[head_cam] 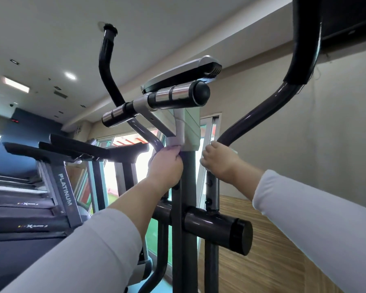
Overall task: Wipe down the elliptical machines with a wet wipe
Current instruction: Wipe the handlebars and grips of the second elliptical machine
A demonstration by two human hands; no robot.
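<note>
Pinching wet wipe (174, 142) against elliptical mast (187, 176) with my left hand (166, 166); right hand (218, 160) clenches swing arm (262, 115), which I judge may pivot and jerk my grip.

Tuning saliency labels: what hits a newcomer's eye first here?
Two white-sleeved arms reach up the centre: the left hand holds a white wipe against the elliptical's upright post, the right hand grips the dark swing arm beside it. Treadmills line the left.

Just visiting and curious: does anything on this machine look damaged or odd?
The black foam grip on the right swing handle ends in a ragged lower edge, as if worn or torn. Otherwise nothing stands out: the left hand holds a wipe against the centre post; the right hand grips that handle.
</note>
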